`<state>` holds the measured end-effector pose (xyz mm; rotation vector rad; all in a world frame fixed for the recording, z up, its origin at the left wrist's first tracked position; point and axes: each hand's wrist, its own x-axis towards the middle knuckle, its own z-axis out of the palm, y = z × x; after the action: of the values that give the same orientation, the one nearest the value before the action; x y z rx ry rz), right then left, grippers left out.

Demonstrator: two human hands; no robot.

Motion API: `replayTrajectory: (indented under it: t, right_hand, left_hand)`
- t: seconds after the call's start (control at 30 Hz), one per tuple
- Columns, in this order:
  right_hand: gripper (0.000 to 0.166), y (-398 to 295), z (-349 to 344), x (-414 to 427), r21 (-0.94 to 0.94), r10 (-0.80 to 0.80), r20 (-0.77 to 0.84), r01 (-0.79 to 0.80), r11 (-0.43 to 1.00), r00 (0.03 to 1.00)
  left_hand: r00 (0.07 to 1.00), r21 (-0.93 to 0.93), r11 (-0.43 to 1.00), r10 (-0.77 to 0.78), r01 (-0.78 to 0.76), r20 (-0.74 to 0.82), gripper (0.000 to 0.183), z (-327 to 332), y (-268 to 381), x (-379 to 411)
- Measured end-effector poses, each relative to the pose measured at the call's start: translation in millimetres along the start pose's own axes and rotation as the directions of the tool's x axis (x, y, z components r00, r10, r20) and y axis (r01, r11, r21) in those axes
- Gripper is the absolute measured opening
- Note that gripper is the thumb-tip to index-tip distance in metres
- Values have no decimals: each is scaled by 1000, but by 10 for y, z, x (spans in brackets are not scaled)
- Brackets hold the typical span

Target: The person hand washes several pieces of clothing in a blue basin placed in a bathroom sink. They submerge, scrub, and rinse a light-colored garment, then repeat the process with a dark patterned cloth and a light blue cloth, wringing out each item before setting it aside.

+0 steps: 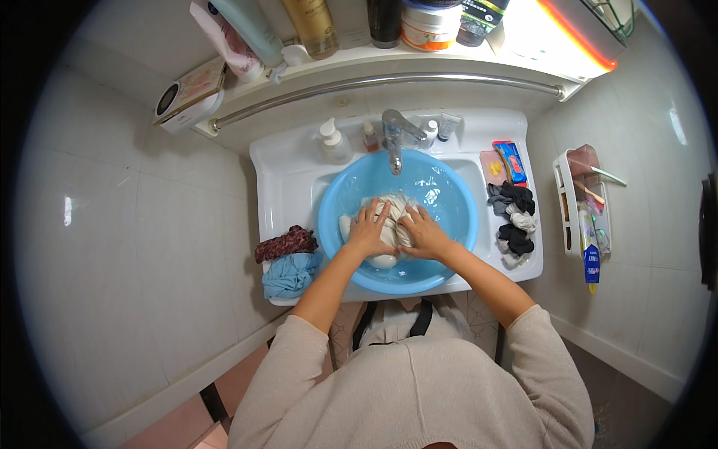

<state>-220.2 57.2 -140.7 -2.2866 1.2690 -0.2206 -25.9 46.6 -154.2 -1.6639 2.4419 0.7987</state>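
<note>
A cream-coloured wet cloth (387,220) lies bunched in water in a round light-blue plastic basin (470,224), which stands in a white ceramic sink (280,185). My left hand (368,229) presses on the left part of the cloth with its fingers spread. On the right part rests my right hand (423,233), its fingers somewhat curled against the cloth; whether they grip a fold is unclear. Above the basin's far rim stands a chrome faucet (395,140). No running water can be made out at its spout.
Left on the sink's edge lie a dark red cloth (286,244) and a blue cloth (291,275). Several black, grey and white small cloths (513,221) lie at right, near a blue packet (509,161). A pump bottle (335,143) stands behind; a metal rail (387,81) runs below the shelf.
</note>
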Motion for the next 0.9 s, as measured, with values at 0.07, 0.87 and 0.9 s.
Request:
replayTrajectory:
  t: [0.07, 0.87, 0.9]
  right_hand:
    - [54, 56, 137, 59, 10, 33, -12, -33, 999, 999]
    - [55, 693, 622, 667, 175, 566, -123, -543, 821, 815]
    - [56, 652, 533, 691, 264, 626, -91, -587, 765, 775]
  left_hand:
    - [1000, -22, 1000, -18, 18, 7, 116, 6, -6, 56]
    - [965, -271, 935, -254, 230, -57, 61, 322, -244, 677]
    - [957, -329, 921, -262, 209, -126, 60, 405, -316, 674]
